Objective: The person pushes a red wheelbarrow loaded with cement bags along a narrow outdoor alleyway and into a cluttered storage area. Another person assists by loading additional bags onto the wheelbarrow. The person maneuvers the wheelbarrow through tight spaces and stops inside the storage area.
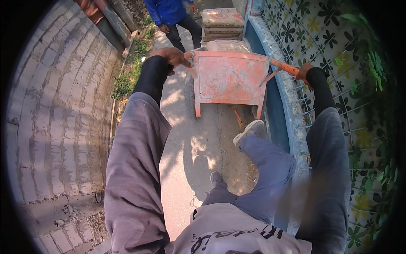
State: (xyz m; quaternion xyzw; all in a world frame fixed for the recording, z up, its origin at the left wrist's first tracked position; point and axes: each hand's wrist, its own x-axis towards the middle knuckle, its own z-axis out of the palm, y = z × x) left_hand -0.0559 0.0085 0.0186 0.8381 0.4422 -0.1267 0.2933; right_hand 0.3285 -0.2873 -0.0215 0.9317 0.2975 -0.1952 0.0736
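Hands first: left hand [171,57] is curled round the left handle [190,55], fingers partly hidden; right hand [304,72] is wrapped round the orange right handle [283,66]. Both arms reach well forward. Wheelbarrow [230,78] is straight ahead, worn orange back panel facing the person, on the narrow path [173,148]. Wheel hidden; can't tell whether the left leg [197,109] and right leg [259,111] touch ground.

Load: one sack [228,46] shows just past the panel. Sack stack [223,22] rises beyond it; can't tell whether that's in the tray or behind.

Looks like a steer-and-steady step. To do it well:
- Even force on both handles; uneven lift would likely tip a heavy, top-loaded tray.
- Right side is the tight one: right handle reaches over the blue ledge [292,108], close to the wire mesh [338,80]. Bias left, mind the knuckles.
- Don't overcorrect: plants [122,86] edge the block wall [63,106] on the left.
- Arms are long; closer body, bent elbows should give better control.
- Right shoe [249,132] is near the right leg. Shorter stride to avoid clipping it.
- Co-worker in blue [169,12] stands ahead, left of the stack. Agree on clearance before any push.
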